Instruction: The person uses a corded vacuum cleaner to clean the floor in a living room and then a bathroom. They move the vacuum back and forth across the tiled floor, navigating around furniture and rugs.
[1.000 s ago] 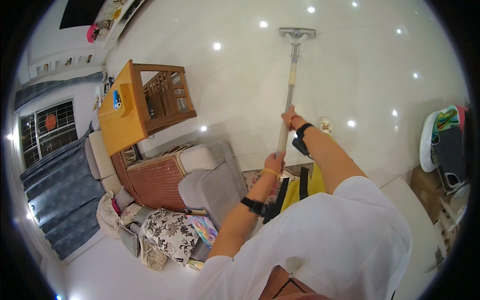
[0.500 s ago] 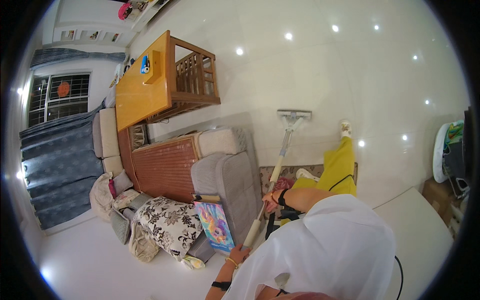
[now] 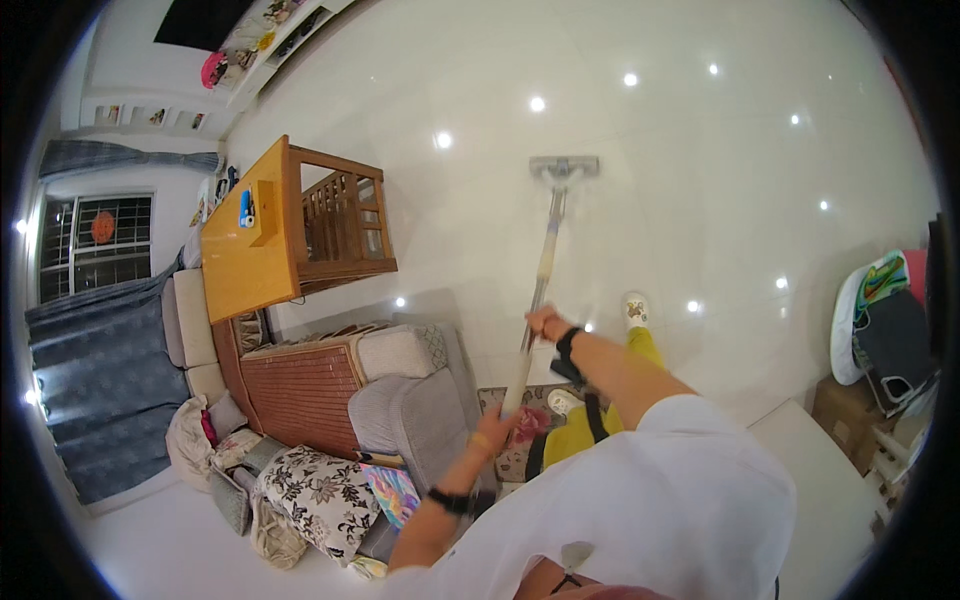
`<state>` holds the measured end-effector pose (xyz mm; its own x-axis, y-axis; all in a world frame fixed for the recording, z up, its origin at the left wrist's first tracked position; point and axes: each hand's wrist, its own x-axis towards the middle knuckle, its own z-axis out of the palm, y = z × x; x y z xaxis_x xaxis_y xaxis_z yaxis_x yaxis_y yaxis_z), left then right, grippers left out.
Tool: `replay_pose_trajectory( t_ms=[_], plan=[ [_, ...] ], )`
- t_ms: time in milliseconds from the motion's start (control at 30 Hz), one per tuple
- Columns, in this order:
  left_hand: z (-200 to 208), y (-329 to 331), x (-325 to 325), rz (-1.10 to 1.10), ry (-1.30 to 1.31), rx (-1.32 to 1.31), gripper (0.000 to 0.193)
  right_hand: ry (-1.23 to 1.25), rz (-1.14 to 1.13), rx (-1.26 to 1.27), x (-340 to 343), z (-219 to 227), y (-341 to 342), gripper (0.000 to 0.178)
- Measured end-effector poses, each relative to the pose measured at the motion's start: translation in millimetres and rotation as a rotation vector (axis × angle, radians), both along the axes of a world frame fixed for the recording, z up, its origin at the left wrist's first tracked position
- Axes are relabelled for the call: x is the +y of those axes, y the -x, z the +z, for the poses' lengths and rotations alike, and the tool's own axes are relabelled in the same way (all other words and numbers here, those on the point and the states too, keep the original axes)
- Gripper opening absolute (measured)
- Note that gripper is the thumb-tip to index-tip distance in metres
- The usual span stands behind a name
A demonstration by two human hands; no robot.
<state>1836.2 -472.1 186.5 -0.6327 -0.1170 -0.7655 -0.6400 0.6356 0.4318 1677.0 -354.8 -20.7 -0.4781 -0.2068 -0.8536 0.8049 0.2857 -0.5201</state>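
Two hands of mine are on one long mop handle (image 3: 547, 258), the fingers of each curled closed around it. Print shows on a colourful sheet (image 3: 392, 493) beside the grey sofa (image 3: 415, 420), but any lettering there is too small and bent for me to read; the red round decoration (image 3: 103, 228) on the window is just as unclear.

My left hand (image 3: 493, 433) grips low, near the handle's end, slightly blurred, with that forearm slanting up from the lower edge. My right hand (image 3: 545, 323) wraps the shaft higher up, its arm reaching across from the right with the elbow out and a dark band (image 3: 570, 345) at the wrist. The handle tilts away from me to the grey mop head (image 3: 565, 167), which lies on the pale, shiny floor (image 3: 690, 200), well apart from my white shoe (image 3: 636, 312) and the wooden table (image 3: 250, 265).
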Motion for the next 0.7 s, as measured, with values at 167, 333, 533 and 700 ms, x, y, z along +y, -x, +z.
replay_pose_trajectory(
  t_ms=[167,333,533,700],
  plan=[
    [-25,192,113,0.091,-0.185,-0.118,0.037,-0.192,-0.078,0.405,94,-26,166,0.029],
    [-45,248,203,0.213,-0.326,-0.2,0.035,-0.707,0.531,0.545,192,-56,229,0.026],
    [-70,142,190,0.031,-0.254,-0.233,0.034,-0.33,0.0,-0.161,215,-20,131,0.025],
    [-67,-13,93,-0.154,-0.056,0.089,0.042,-0.16,0.179,-0.466,140,-22,1,0.026]
  ],
)
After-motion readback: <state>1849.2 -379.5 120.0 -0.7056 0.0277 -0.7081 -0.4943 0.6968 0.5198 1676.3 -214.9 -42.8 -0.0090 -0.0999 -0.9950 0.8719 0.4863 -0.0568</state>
